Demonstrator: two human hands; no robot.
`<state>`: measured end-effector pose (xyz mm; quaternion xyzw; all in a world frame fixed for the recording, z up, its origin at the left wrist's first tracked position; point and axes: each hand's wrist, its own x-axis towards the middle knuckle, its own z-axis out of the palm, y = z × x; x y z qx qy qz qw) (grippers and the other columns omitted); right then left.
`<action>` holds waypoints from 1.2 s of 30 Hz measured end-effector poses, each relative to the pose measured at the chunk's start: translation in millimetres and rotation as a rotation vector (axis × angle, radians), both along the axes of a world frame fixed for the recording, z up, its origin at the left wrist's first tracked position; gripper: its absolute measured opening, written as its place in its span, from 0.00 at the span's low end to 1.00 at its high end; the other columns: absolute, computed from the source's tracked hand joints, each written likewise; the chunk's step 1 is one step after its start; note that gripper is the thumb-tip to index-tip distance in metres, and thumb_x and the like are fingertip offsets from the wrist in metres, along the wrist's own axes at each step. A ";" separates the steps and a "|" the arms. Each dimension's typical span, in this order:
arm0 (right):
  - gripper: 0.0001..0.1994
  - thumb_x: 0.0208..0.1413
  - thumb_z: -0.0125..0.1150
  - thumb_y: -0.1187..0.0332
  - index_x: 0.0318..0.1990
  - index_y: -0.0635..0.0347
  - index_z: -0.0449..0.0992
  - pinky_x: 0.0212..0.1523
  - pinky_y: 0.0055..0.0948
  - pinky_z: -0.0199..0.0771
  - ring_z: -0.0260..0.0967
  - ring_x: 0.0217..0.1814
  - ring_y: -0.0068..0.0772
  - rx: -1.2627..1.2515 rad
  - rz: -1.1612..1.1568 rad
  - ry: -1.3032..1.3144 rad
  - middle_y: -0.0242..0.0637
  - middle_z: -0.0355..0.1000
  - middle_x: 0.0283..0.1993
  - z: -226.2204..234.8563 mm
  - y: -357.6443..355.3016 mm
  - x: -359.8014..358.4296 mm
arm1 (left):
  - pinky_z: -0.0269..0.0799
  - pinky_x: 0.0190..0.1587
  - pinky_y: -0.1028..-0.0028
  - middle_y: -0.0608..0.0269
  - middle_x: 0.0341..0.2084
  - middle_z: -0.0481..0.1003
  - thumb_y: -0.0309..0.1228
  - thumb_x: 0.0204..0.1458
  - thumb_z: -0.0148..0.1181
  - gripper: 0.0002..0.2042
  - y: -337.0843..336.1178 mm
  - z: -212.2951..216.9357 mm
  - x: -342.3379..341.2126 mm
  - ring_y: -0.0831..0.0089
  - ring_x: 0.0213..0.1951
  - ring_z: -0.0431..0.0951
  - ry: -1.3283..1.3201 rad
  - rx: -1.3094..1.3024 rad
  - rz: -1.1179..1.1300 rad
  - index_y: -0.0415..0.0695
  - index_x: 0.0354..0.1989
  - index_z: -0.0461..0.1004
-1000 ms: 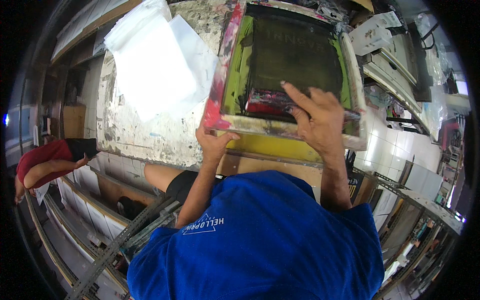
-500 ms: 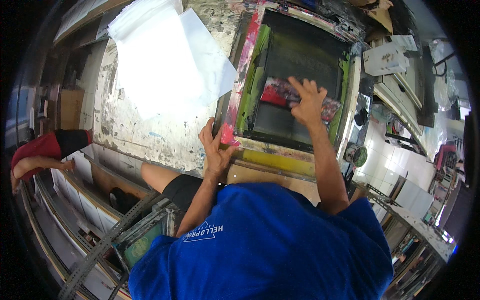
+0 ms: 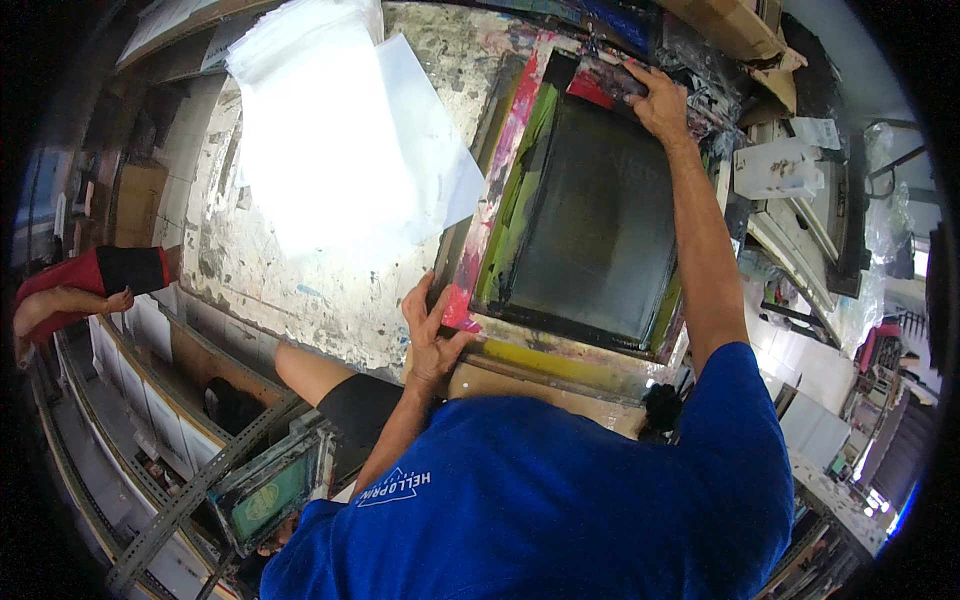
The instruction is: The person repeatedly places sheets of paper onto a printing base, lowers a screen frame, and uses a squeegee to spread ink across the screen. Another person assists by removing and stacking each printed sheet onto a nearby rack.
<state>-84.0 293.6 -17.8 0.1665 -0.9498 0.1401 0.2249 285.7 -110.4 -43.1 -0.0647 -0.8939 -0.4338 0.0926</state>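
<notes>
A screen-printing frame [image 3: 518, 108] with a pink-stained wooden rim lies on the table before me. Its dark mesh [image 3: 598, 215] has green along the left edge. At the far end of the mesh, my right hand [image 3: 662, 108] is closed on a squeegee [image 3: 592, 88] smeared red and black. Part of the squeegee is hidden under my fingers. By the frame's near left corner, my left hand [image 3: 432, 340] rests with fingers and thumb apart, holding nothing. A stack of white sheets [image 3: 320, 130] lies left of the frame, one sheet jutting askew toward it.
The paint-spotted table [image 3: 330, 300] extends to the left. Beyond it stands a person [image 3: 125, 272] in red and black. A whitish plastic container [image 3: 778, 168] sits right of the frame, and cardboard [image 3: 725, 28] lies at the far right. Metal shelving [image 3: 195, 510] is at lower left.
My right hand has pushed the squeegee from the middle of the mesh to its far end, baring the mesh. My left hand has stayed by the near left corner.
</notes>
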 end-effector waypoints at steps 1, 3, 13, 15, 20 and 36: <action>0.33 0.47 0.67 0.68 0.65 0.34 0.73 0.54 0.54 0.63 0.72 0.60 0.49 -0.015 -0.012 -0.134 0.43 0.76 0.58 9.8 0.8 -4.6 | 0.55 0.65 0.52 0.44 0.67 0.62 0.48 0.38 0.76 0.40 0.6 1.3 0.8 0.46 0.63 0.62 -0.004 0.016 0.010 0.45 0.62 0.74; 0.32 0.47 0.67 0.68 0.64 0.35 0.74 0.55 0.52 0.63 0.72 0.60 0.47 -0.015 0.021 -0.134 0.42 0.77 0.56 13.6 -6.0 -9.1 | 0.56 0.64 0.53 0.46 0.64 0.65 0.48 0.38 0.76 0.40 0.5 3.9 0.7 0.48 0.63 0.62 -0.002 0.005 0.012 0.45 0.63 0.74; 0.25 0.49 0.64 0.70 0.57 0.33 0.78 0.36 0.49 0.74 0.75 0.35 0.54 0.008 0.010 0.009 0.44 0.75 0.32 19.6 -42.5 105.3 | 0.60 0.61 0.60 0.52 0.50 0.73 0.40 0.34 0.80 0.41 7.1 5.2 10.2 0.54 0.53 0.68 -0.114 0.182 0.061 0.40 0.61 0.73; 0.25 0.49 0.63 0.70 0.56 0.33 0.79 0.35 0.49 0.73 0.75 0.35 0.53 -0.013 -0.021 0.001 0.44 0.75 0.32 28.8 -53.8 153.0 | 0.61 0.60 0.60 0.52 0.49 0.73 0.38 0.34 0.80 0.40 11.0 7.7 10.1 0.55 0.53 0.68 -0.057 0.247 0.072 0.40 0.61 0.73; 0.29 0.48 0.65 0.72 0.60 0.33 0.77 0.44 0.47 0.73 0.76 0.43 0.54 -0.025 -0.086 -0.309 0.52 0.78 0.43 104.7 -93.9 276.7 | 0.64 0.59 0.62 0.52 0.49 0.73 0.28 0.33 0.78 0.38 18.7 38.2 1.8 0.56 0.53 0.69 0.118 0.326 0.096 0.39 0.60 0.73; 0.28 0.41 0.78 0.63 0.55 0.52 0.82 0.47 0.33 0.80 0.82 0.44 0.43 -0.051 0.027 0.086 0.47 0.82 0.41 339.9 -73.0 233.4 | 0.68 0.58 0.66 0.57 0.50 0.76 0.33 0.60 0.62 0.15 109.6 119.5 -210.9 0.63 0.55 0.74 0.277 0.622 0.000 0.37 0.51 0.74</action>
